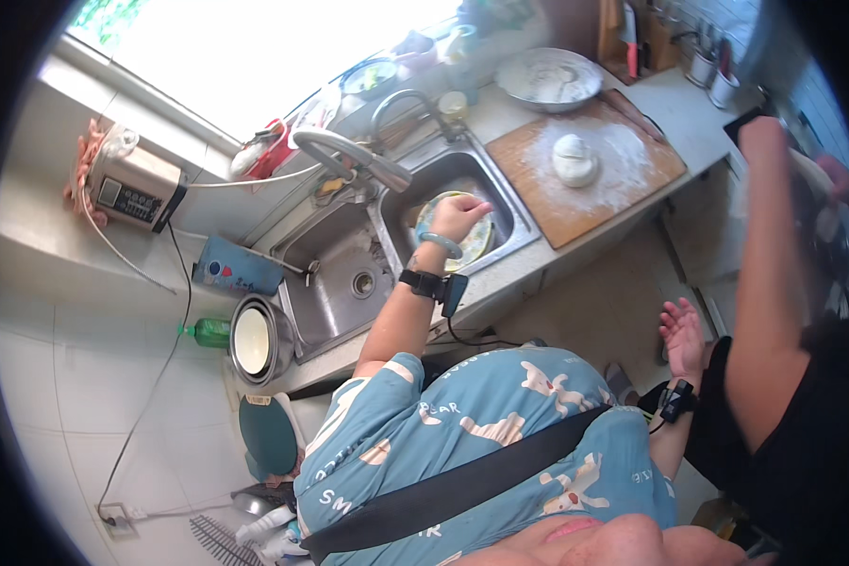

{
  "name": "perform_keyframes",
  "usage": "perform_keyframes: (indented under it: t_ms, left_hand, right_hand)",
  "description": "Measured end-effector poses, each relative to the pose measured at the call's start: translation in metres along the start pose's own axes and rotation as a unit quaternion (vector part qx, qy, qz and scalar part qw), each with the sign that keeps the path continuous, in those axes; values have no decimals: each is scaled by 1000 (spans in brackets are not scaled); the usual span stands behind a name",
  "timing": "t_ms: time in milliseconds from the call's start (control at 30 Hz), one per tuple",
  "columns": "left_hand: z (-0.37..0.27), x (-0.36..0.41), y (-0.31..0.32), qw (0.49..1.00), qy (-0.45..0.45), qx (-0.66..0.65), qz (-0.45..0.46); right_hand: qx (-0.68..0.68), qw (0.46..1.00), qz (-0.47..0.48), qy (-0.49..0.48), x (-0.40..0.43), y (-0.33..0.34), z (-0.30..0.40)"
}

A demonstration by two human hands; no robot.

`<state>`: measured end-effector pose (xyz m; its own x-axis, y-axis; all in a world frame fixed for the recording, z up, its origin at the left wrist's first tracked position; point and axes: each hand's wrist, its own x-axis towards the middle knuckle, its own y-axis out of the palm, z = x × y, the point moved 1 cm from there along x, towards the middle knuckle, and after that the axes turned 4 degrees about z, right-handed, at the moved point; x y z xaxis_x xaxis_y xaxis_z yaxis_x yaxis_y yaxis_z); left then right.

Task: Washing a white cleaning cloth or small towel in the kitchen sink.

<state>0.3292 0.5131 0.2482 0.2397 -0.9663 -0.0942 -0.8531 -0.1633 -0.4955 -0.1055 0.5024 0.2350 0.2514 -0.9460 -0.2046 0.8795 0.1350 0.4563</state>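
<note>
My left hand (456, 218), with a pale bangle and a black strap at the wrist, hovers above the right basin (511, 209) of a steel double sink. Its fingers are curled and I see nothing in them. Below it in the basin lies a yellow-and-blue patterned dish (475, 244), partly hidden by the hand. My right hand (681, 336) hangs beside my body, palm showing, fingers apart and holding nothing. On the floured wooden board (562, 225) right of the sink sits a white lump of dough (575, 166), with a rolling pin (633, 113) at the board's far edge.
Behind the board stands a metal bowl of flour (550, 79). A co-worker's bare arm (767, 283) reaches past on my right. A grey faucet (368, 159) overhangs the sink. Nested bowls (260, 339) and a green bottle (210, 332) are at the left. Knives (630, 42) stand at the back right.
</note>
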Motion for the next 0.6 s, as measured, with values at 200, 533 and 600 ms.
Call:
perform_keyframes:
  t_ms: [200,533,600]
  left_hand:
    - [94,-3,-110,928,-73,286,-226]
    - [179,24,-179,814,-108,544,-173]
    - [181,26,-181,816,-114,539,-178]
  right_hand:
    - [25,963,223,150,32,117,-46]
    - [162,876,360,278,143,335,-138]
    - [189,875,337,294,153,353,-156]
